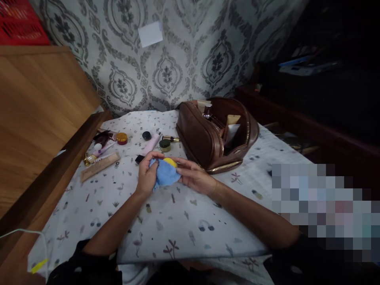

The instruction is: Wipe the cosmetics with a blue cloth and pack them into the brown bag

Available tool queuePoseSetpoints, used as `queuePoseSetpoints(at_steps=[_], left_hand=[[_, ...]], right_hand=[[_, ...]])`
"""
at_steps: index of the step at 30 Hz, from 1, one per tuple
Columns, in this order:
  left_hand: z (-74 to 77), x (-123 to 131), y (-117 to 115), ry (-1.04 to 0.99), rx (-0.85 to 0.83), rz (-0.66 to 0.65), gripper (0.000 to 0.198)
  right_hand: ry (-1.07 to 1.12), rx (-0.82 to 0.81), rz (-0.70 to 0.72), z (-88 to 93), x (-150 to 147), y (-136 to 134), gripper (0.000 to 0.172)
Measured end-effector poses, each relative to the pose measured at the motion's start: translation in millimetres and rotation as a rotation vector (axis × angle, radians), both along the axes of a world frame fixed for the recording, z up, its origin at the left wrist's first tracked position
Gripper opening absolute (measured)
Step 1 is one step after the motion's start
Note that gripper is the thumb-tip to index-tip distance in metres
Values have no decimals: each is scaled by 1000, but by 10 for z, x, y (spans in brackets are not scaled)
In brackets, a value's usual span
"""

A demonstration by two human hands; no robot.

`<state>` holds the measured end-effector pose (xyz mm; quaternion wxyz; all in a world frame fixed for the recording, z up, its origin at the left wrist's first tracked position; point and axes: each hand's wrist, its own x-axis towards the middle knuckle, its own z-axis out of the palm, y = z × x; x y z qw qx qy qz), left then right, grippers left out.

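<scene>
The left hand [146, 173] pinches soft blue cloth [166, 175] beside a round yellow object [170, 161]; the loosely spread right hand [198, 179] touches the cloth. A brown leather bag [197, 134] gapes.

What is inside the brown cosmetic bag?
A silver cap, beige item, gold tube and white tube show in the brown cosmetic bag; the bag itself covers anything deeper.

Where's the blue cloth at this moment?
In the head view, the blue cloth is just left of centre, between the left hand and right hand, against a yellow item, nearer the wearer than the brown bag.
</scene>
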<state>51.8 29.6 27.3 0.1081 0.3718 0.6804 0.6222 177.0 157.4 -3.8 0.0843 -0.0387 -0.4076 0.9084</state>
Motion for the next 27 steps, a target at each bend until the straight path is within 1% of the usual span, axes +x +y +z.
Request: queuePoseSetpoints(at_steps=[2,3,5,7,9,11,14,17,21,24,27], left_hand=[[-27,-14,-17,48,7,-17,19],[-39,-21,-25,100,10,-51,22],[-62,-31,-35,263,3,-160,32],[-85,-37,-33,454,-30,-272,49],[-109,-42,-26,613,-84,-337,59],[-131,-50,-24,723,-144,-351,58],[-152,-63,-34,826,-189,-323,54],[-151,-58,-47,860,-167,-275,49],[-105,-20,-46,815,-116,-248,34],[-55,9,-34,710,-89,-221,26],[-30,14,-24,550,-94,-189,21]], right_hand=[[2,51,-49,-18,-9,-5,48],[-7,73,-79,-28,-13,-10,47],[-27,117,-147,-44,-20,-18,46],[-28,177,-218,-49,-23,-23,45],[-18,235,-259,-41,-22,-26,45],[-30,237,-254,-27,-17,-29,41],[-57,164,-219,-8,-10,-38,36],[-59,146,-235,-4,-6,-49,36],[-65,209,-243,-18,-5,-60,37],[-40,288,-258,-32,-5,-61,39],[-34,388,-274,-39,0,-56,42]])
